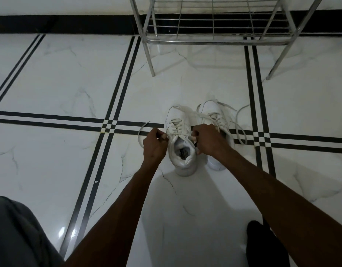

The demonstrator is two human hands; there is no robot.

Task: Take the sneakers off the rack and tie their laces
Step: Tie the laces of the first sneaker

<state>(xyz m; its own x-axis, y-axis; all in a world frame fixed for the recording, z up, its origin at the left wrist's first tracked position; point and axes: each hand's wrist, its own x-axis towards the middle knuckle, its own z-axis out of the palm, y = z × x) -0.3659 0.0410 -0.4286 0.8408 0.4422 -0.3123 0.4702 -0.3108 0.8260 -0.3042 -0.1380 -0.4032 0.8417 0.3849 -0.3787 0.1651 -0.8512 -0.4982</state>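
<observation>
Two white sneakers stand side by side on the tiled floor, toes pointing away from me. The left sneaker [182, 149] sits between my hands. My left hand [154, 146] pinches one white lace end at the shoe's left side, and the loose lace [141, 132] trails off to the left. My right hand [208, 140] grips the other lace end at the shoe's right side and partly hides the right sneaker [214, 114]. That shoe's laces [240, 122] lie untied and spread on the floor.
A metal shoe rack [212, 29] with wire shelves stands against the wall straight ahead, its legs [151, 60] on the floor beyond the shoes. My grey-clad knee [18, 234] is at lower left and a dark sock or foot [262, 243] at lower right.
</observation>
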